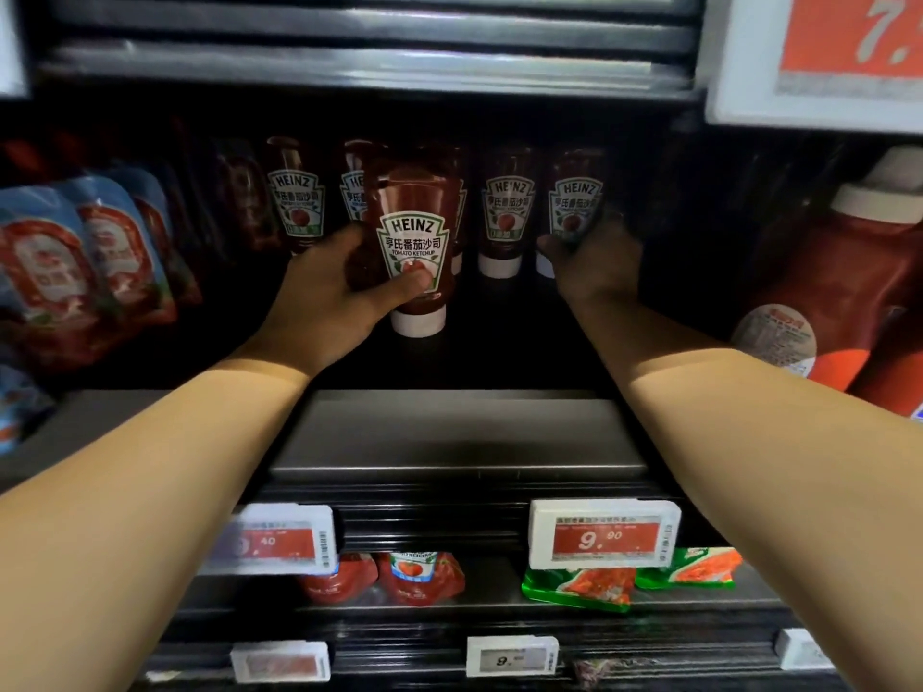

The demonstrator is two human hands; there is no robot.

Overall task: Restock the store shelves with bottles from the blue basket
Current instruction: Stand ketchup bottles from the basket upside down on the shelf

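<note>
Here the left hand (pixel 344 287) wraps a cap-down ketchup bottle (pixel 413 242), thumb across its label, holding it just in front of the back row of bottles (pixel 504 212). To set it well, I would lower it until the white cap sits flat, squarely before that row, label outward. Right of the held bottle, the right hand (pixel 592 259) curls around the row's rightmost bottle (pixel 574 209); steady it upright there. The basket is out of view.
</note>
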